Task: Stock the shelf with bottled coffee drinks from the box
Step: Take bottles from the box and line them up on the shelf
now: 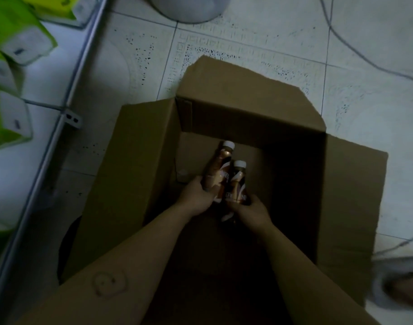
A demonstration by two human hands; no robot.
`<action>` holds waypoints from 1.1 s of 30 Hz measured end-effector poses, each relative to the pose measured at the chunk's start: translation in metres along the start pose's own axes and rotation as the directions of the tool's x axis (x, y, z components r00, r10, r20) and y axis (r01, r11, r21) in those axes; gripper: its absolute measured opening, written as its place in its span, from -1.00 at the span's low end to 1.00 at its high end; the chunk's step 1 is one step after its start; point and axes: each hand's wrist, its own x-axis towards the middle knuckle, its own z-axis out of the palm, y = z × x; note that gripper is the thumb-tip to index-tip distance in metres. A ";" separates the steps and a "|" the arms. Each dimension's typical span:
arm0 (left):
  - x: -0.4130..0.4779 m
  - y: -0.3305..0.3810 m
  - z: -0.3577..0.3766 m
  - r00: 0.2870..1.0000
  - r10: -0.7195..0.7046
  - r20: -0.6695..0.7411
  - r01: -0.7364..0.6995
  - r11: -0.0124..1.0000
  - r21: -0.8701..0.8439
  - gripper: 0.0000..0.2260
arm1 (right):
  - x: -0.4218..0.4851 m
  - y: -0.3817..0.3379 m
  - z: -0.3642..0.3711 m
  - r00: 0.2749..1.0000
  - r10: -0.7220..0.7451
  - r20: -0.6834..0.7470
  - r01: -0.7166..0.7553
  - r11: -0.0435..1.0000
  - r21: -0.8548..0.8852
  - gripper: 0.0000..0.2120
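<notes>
I see left hand (pixel 196 195) grip closed on far bottle (pixel 218 171), right hand (pixel 250 208) on near bottle (pixel 237 184) — both inside box (pixel 139 174). Risk: bottles touching, low holds — slip lifting out.

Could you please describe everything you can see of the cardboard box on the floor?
The brown corrugated cardboard box sits on the pale tiled floor, all flaps folded outward. Its dim interior looks nearly empty apart from two brown white-capped coffee bottles, one each in the grip of the left hand and right hand reaching inside.
</notes>
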 end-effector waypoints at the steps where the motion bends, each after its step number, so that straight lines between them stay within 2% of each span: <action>1: 0.000 -0.001 0.002 1.000 0.005 -0.012 -0.004 1.000 0.026 -0.62 | -0.001 0.004 0.001 1.000 -0.023 0.005 0.023 1.000 0.005 -0.60; 2: 0.000 -0.001 0.004 1.000 0.003 -0.021 -0.003 0.999 0.037 -0.62 | -0.001 0.008 0.001 0.999 -0.051 0.012 0.051 0.999 -0.007 -0.65; 4: 0.001 -0.001 0.005 1.000 -0.012 -0.011 0.012 1.000 0.024 -0.61 | -0.003 0.014 0.003 0.996 -0.086 0.014 0.087 0.995 -0.051 -0.57; 7: 0.000 -0.004 0.005 0.997 -0.065 0.043 0.066 0.997 -0.027 -0.55 | -0.003 0.025 0.009 0.989 -0.112 -0.091 0.098 0.984 -0.152 -0.26; 8: -0.001 -0.007 0.005 0.996 -0.073 0.053 0.075 0.997 -0.032 -0.52 | -0.001 0.027 0.010 0.987 -0.096 -0.129 0.075 0.985 -0.157 -0.22; 12: -0.004 -0.022 0.004 0.994 -0.098 0.053 0.100 0.994 -0.043 -0.28 | 0.008 0.026 0.004 0.973 -0.002 -0.232 -0.008 0.999 -0.042 -0.21; 13: -0.006 -0.027 0.004 0.989 -0.132 0.059 0.134 0.991 -0.027 -0.24 | 0.009 0.026 0.003 0.965 0.000 -0.262 -0.021 0.997 -0.080 -0.19; 16: -0.009 -0.040 0.006 0.972 -0.216 0.087 0.217 0.976 0.002 -0.18 | 0.010 0.029 0.002 0.940 -0.080 -0.332 -0.067 0.911 -0.408 -0.12; 19: -0.009 -0.044 0.009 0.974 -0.212 0.082 0.213 0.977 -0.006 -0.21 | 0.008 0.030 0.001 0.934 -0.141 -0.329 -0.027 0.889 -0.458 -0.17; 21: -0.010 -0.042 0.009 0.975 -0.204 0.081 0.206 0.979 -0.005 -0.24 | 0.008 0.028 -0.001 0.946 -0.144 -0.292 -0.001 0.896 -0.443 -0.22; 22: -0.011 -0.040 0.008 0.974 -0.207 0.092 0.209 0.978 -0.013 -0.27 | 0.007 0.027 -0.003 0.958 -0.112 -0.266 0.005 0.929 -0.370 -0.27; 25: -0.017 -0.036 0.004 0.970 -0.200 0.136 0.208 0.977 -0.043 -0.38 | -0.002 0.019 -0.013 0.994 0.045 -0.096 -0.043 0.999 0.026 -0.48; 26: -0.021 -0.034 0.002 0.971 -0.190 0.144 0.198 0.979 -0.045 -0.41 | -0.007 0.016 -0.019 0.997 0.068 -0.029 -0.065 0.995 0.081 -0.53; 30: -0.041 -0.020 -0.006 0.974 -0.142 0.178 0.158 0.984 -0.079 -0.47 | -0.034 0.001 -0.042 0.976 0.088 0.200 -0.106 0.991 0.084 -0.69; 33: -0.065 0.002 -0.017 0.977 -0.055 0.208 0.085 0.987 -0.140 -0.59 | -0.059 -0.010 -0.053 0.943 0.038 0.330 -0.115 0.969 0.218 -0.56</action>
